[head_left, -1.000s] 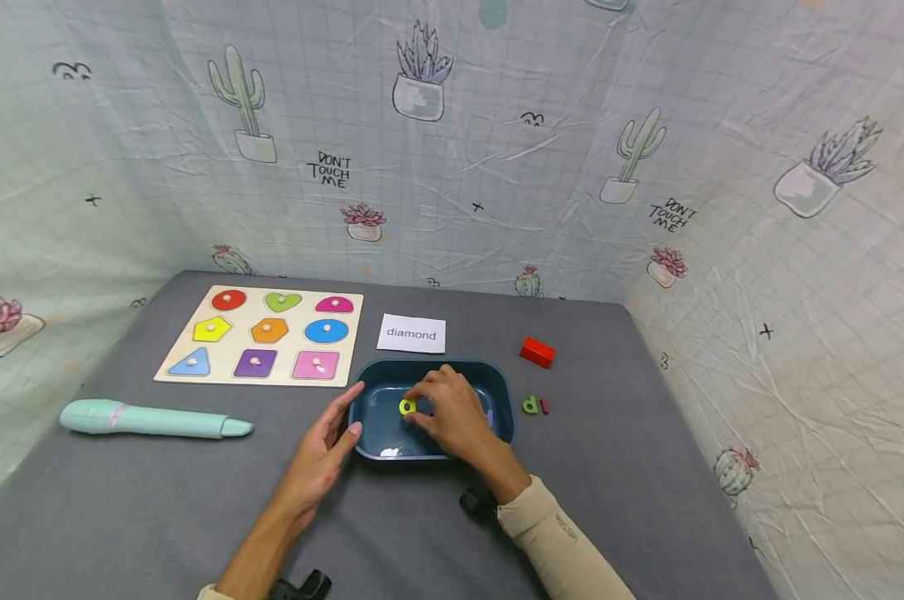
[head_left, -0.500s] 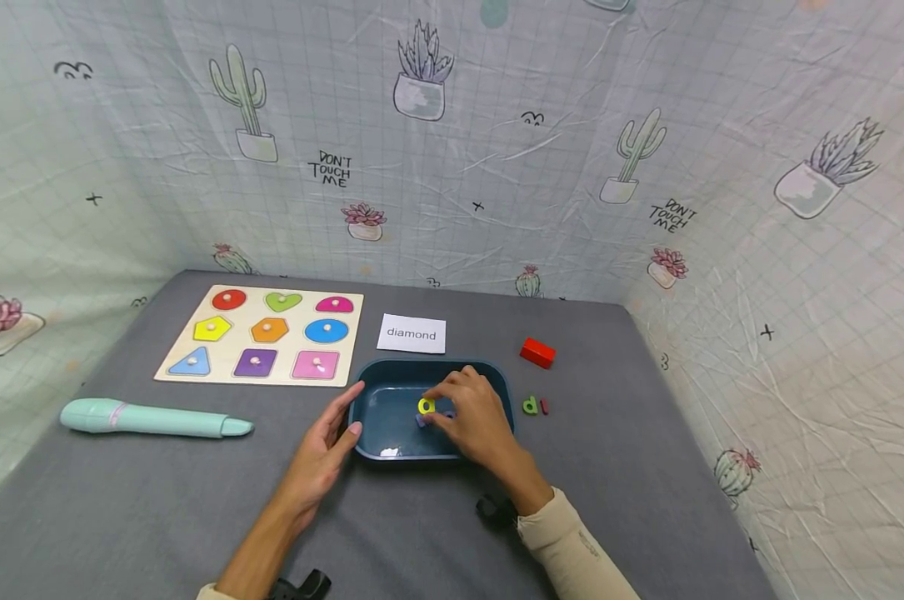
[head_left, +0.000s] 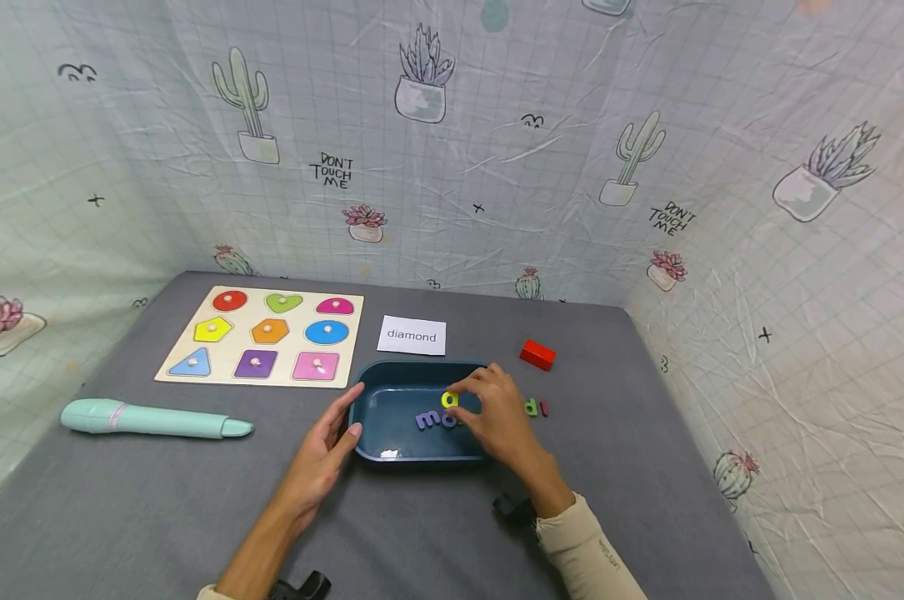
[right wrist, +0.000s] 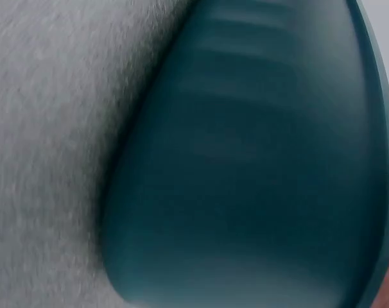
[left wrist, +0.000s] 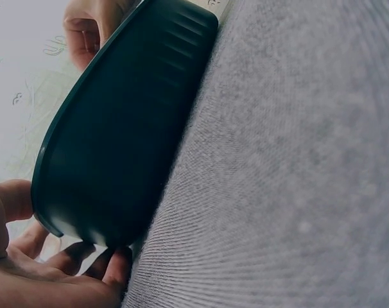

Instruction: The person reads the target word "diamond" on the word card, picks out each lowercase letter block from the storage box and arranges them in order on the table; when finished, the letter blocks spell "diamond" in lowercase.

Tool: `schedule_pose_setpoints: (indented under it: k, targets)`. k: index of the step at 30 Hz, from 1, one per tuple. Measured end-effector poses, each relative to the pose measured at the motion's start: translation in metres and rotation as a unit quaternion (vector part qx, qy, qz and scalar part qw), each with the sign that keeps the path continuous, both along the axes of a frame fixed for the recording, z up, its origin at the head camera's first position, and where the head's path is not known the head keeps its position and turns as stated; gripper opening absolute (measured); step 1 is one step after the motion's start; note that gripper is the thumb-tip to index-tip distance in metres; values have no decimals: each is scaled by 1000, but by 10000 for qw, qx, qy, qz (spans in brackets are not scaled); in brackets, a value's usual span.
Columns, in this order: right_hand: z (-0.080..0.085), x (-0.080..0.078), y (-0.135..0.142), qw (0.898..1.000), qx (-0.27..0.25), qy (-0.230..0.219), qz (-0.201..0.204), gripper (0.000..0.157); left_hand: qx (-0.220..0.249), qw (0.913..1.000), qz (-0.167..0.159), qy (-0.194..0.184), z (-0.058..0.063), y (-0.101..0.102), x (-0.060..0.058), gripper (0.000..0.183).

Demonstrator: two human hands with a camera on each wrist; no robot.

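In the head view, a dark teal tray (head_left: 399,433) sits at the middle of the table. My left hand (head_left: 324,450) holds its left end, thumb and fingers spread along the rim. The left wrist view has the fingertips (left wrist: 121,266) against the tray's outer wall. Over the tray, my right hand (head_left: 496,417) pinches a yellow letter "a" (head_left: 445,400) between thumb and forefinger. Purple letters "m" (head_left: 427,419) and "o" (head_left: 449,421) lie just below it. The right hand partly hides another letter there. Mostly tray wall (right wrist: 246,160) fills the right wrist view.
A green "d" (head_left: 531,407) and a red stick-like letter (head_left: 544,408) lie right of the tray, a red block (head_left: 537,354) behind them. A "diamond" card (head_left: 412,335), a shape puzzle board (head_left: 230,354) and a mint pen-shaped device (head_left: 155,419) are also on the table.
My right hand has moved right across the tray with the yellow "a". The purple "m" and "o" have come into clearer view. My left hand stays at the tray's left end.
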State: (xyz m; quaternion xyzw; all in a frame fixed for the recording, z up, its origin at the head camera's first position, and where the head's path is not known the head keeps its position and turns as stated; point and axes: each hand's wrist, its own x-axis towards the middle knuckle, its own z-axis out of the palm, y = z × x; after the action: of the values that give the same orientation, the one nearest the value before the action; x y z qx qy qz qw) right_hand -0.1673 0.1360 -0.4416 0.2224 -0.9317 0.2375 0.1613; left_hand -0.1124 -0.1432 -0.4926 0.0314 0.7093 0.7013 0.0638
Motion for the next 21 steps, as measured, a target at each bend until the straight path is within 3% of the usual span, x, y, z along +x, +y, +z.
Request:
schedule_pose_setpoints:
  k: [21]
  targets:
    - [3, 0, 34, 9983, -108, -117, -560, 33, -11, 9998, 35, -180, 0, 1, -1, 58]
